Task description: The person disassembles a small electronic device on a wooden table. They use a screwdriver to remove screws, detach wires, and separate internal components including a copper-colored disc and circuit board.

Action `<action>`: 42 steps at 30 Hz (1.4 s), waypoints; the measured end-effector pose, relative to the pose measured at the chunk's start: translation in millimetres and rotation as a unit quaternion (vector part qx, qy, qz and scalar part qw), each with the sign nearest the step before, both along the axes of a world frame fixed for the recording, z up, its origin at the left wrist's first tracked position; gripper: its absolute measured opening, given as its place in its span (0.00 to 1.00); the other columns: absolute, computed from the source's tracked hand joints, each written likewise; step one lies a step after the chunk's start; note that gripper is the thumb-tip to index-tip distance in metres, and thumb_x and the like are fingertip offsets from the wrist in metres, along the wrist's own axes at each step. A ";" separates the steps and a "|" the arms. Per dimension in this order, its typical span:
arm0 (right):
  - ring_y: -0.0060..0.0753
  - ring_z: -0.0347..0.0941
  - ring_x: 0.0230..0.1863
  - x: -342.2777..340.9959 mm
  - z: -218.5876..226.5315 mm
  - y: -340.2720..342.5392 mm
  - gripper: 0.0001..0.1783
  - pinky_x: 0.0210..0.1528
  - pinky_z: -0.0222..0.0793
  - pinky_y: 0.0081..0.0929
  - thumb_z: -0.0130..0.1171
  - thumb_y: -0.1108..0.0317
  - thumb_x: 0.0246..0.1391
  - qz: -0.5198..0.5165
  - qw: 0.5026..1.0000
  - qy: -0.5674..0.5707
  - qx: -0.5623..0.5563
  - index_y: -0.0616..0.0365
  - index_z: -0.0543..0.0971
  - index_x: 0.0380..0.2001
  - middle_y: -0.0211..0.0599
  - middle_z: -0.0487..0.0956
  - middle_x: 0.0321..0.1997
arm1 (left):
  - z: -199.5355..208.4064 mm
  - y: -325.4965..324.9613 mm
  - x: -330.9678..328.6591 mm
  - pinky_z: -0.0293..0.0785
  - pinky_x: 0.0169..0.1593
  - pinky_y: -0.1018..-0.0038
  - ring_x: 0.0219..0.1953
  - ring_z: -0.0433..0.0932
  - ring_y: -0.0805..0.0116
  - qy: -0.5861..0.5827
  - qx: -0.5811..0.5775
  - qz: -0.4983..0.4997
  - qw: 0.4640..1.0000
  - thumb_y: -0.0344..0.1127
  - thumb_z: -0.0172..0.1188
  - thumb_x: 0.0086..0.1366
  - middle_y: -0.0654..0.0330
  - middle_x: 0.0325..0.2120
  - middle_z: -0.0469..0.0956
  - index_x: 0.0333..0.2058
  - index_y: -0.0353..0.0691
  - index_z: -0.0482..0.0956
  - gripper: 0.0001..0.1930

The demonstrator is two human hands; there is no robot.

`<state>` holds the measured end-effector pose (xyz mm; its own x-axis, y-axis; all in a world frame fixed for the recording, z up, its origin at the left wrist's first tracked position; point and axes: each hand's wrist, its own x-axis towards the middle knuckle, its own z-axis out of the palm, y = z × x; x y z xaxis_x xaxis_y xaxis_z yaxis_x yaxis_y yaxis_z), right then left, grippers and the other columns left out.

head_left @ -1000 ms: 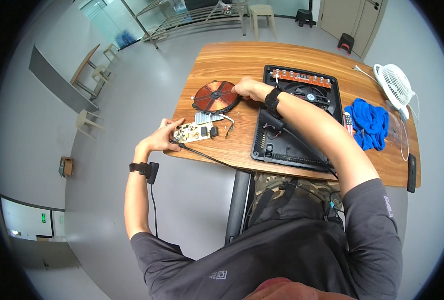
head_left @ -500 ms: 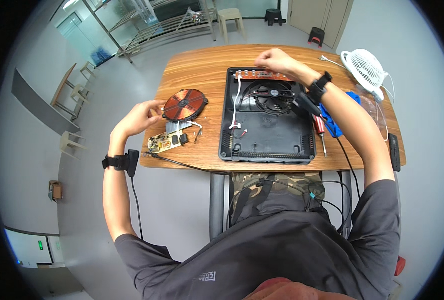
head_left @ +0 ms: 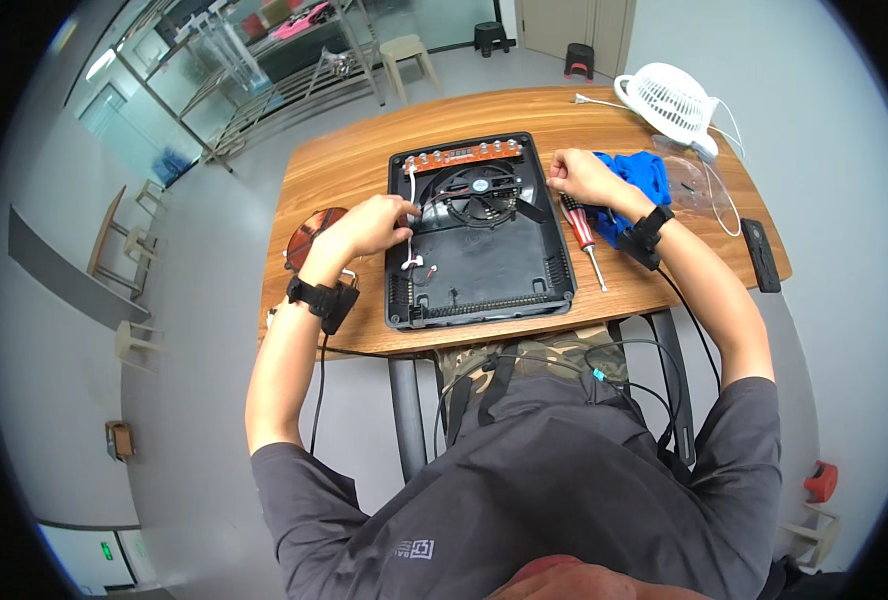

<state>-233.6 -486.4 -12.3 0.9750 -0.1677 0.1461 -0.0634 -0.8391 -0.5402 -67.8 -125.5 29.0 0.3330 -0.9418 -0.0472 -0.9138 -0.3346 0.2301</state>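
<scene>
**Both hands on an opened cooker shell, loose wires close to the fan**

Where the wooden table (head_left: 364, 170) meets the person's lap, a black, square appliance housing (head_left: 484, 275) lies open, its near half bare apart from a short white lead. The left hand (head_left: 364, 228) rests on the housing's left rim, fingers curled together around a white wire (head_left: 411, 215) that runs up toward the orange control board (head_left: 459, 155) along the far edge. The right hand (head_left: 576, 178) sits at the housing's right rim, fingers bunched; whether it pinches anything cannot be told. Between the hands sits the round black fan (head_left: 479, 190).

Just right of the housing lies a red-handled screwdriver (head_left: 582, 235), touching a blue cloth (head_left: 634, 180). At the table's left edge a copper coil disc (head_left: 309, 235) shows, half hidden behind the left wrist. Farther off stand a white desk fan (head_left: 669, 100) and a dark remote-like bar (head_left: 760, 255).

The risk appears to lie in the wire: a sharp pull could tear it from the board's connector. The screwdriver, near the edge, could also be knocked off by the right forearm.
</scene>
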 end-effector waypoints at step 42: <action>0.49 0.86 0.33 -1.2 106.4 -11.7 0.30 0.40 0.81 0.40 0.66 0.44 0.54 -0.057 0.978 -0.139 -0.144 0.67 0.81 0.35 0.55 0.84 0.28 | -30.1 -106.8 26.3 0.80 0.46 0.61 0.39 0.85 0.50 -0.080 0.014 -0.005 0.997 0.28 0.67 0.57 0.47 0.34 0.86 0.39 0.39 0.89 0.10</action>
